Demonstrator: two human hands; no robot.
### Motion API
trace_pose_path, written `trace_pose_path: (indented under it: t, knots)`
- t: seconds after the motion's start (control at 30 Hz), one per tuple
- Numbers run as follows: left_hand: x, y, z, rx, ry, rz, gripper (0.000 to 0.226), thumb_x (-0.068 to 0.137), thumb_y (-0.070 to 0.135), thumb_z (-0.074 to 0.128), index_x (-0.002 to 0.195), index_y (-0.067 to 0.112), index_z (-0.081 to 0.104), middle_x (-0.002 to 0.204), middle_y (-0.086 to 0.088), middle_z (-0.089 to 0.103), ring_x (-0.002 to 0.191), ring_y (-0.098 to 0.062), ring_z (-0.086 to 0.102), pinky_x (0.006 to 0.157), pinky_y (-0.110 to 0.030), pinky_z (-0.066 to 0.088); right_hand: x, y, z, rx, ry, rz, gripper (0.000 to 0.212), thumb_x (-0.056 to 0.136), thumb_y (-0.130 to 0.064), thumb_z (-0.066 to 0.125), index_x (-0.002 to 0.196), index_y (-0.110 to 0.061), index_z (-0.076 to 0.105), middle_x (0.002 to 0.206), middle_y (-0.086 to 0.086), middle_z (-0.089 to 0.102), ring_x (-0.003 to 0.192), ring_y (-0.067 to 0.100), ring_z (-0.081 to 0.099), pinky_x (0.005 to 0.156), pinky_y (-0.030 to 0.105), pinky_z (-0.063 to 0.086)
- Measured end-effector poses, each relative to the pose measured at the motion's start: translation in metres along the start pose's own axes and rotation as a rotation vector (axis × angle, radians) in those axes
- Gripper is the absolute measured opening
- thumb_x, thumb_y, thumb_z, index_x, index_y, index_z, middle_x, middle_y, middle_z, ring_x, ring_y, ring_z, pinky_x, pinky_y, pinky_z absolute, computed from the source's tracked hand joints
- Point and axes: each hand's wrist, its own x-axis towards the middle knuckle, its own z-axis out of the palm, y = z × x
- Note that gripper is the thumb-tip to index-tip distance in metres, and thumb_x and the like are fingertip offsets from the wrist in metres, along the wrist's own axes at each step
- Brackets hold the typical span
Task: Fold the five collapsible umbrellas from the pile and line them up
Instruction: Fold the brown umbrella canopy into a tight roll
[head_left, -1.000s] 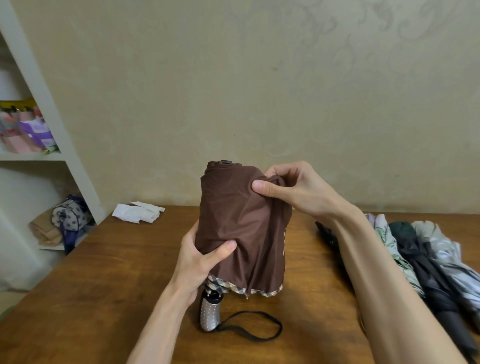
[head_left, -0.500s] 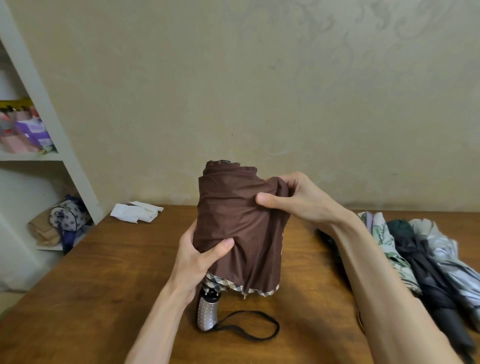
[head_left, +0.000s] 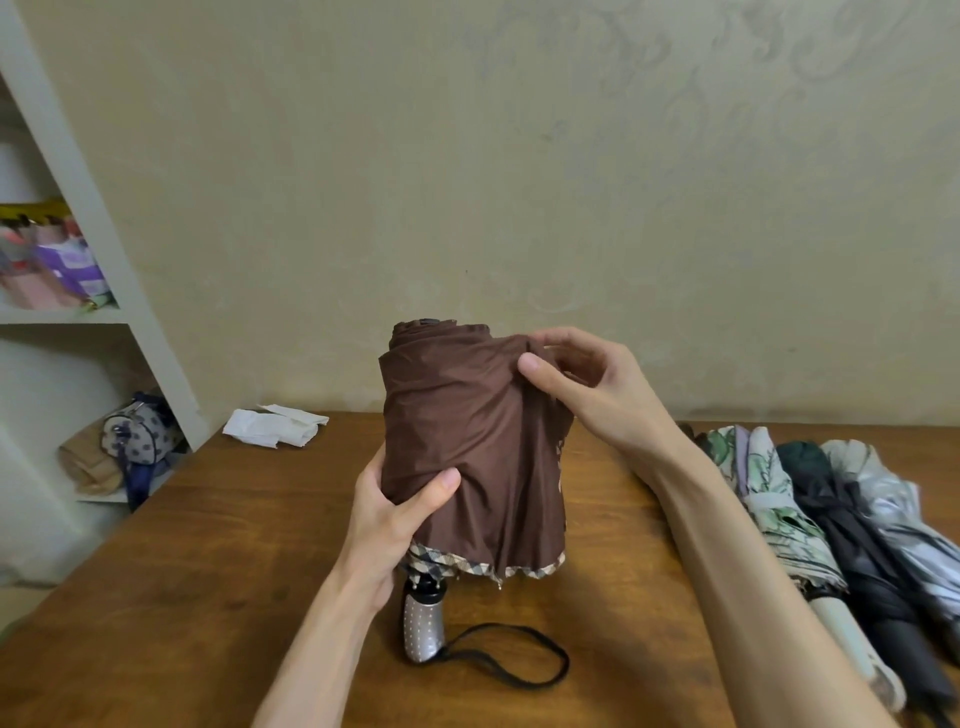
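A brown collapsible umbrella (head_left: 467, 431) stands upright on its dotted silver handle (head_left: 423, 626) on the wooden table (head_left: 218, 561), its black wrist strap (head_left: 519, 670) lying in front. My left hand (head_left: 389, 514) grips the lower left of the canopy, thumb across the front. My right hand (head_left: 587, 387) pinches a fold of brown fabric at the upper right. Three folded umbrellas lie side by side on the right: a floral one (head_left: 774, 499), a dark one (head_left: 852, 540) and a silvery one (head_left: 904, 519).
A crumpled white cloth (head_left: 275, 426) lies at the table's back left. A white shelf unit (head_left: 93, 218) at the left holds packets and a spotted bag (head_left: 137, 428). A beige wall stands right behind the table.
My right hand has shifted along the top right of the canopy, gathering the brown fabric there. My left hand keeps the same grip low on the canopy.
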Motion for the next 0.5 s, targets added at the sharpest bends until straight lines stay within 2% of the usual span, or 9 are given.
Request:
trace_pose_path:
  t: [0.1,0.2,0.3,0.4,0.43,0.5]
  knots:
    - [0.001,0.002,-0.001,-0.026,0.045,-0.003,0.11,0.04,0.064,0.102,0.135,0.023,0.065,0.127,0.001,0.076,0.119,-0.022,0.073,0.106,-0.049,0.054,-0.006,0.013,-0.005,-0.176,0.029,-0.032,0.027,0.094,-0.037,0.078,0.118,-0.024,0.077,0.117,-0.013,0.078,0.119,0.006,0.068,0.115,0.046,0.047]
    - [0.001,0.003,-0.003,-0.017,0.046,0.01,0.103,0.046,0.058,0.102,0.136,0.023,0.065,0.128,0.0,0.076,0.12,-0.022,0.072,0.108,-0.05,0.053,-0.011,0.028,-0.006,-0.204,0.06,0.004,0.036,0.086,-0.051,0.079,0.11,-0.024,0.076,0.121,-0.012,0.073,0.122,0.004,0.065,0.116,0.047,0.045]
    - [0.002,0.002,-0.004,-0.007,0.04,0.003,0.102,0.048,0.058,0.102,0.136,0.024,0.065,0.128,0.001,0.076,0.12,-0.021,0.072,0.109,-0.05,0.053,-0.017,0.038,-0.005,-0.087,0.088,0.051,0.037,0.082,-0.051,0.082,0.092,-0.019,0.068,0.118,0.005,0.065,0.11,0.014,0.069,0.106,0.045,0.054]
    - [0.002,0.003,-0.007,0.002,0.035,0.004,0.106,0.045,0.061,0.102,0.137,0.024,0.065,0.128,0.002,0.076,0.12,-0.021,0.072,0.108,-0.049,0.053,-0.019,0.039,-0.01,-0.055,0.097,0.094,0.041,0.08,-0.055,0.082,0.083,-0.019,0.062,0.118,0.011,0.063,0.099,0.011,0.07,0.089,0.03,0.059]
    - [0.002,0.005,-0.008,0.005,0.023,0.009,0.101,0.049,0.056,0.101,0.137,0.024,0.065,0.128,0.002,0.076,0.12,-0.021,0.072,0.107,-0.048,0.054,-0.018,0.039,-0.014,-0.094,0.092,0.097,0.04,0.08,-0.056,0.081,0.083,-0.021,0.063,0.117,0.01,0.063,0.099,0.01,0.069,0.088,0.027,0.059]
    - [0.003,0.006,-0.014,0.009,0.007,0.017,0.09,0.055,0.047,0.096,0.136,0.023,0.065,0.126,0.001,0.077,0.118,-0.021,0.073,0.105,-0.046,0.054,-0.018,0.04,-0.022,-0.197,0.035,0.099,0.033,0.084,-0.056,0.08,0.086,-0.026,0.068,0.11,0.01,0.065,0.103,0.016,0.069,0.095,0.031,0.057]
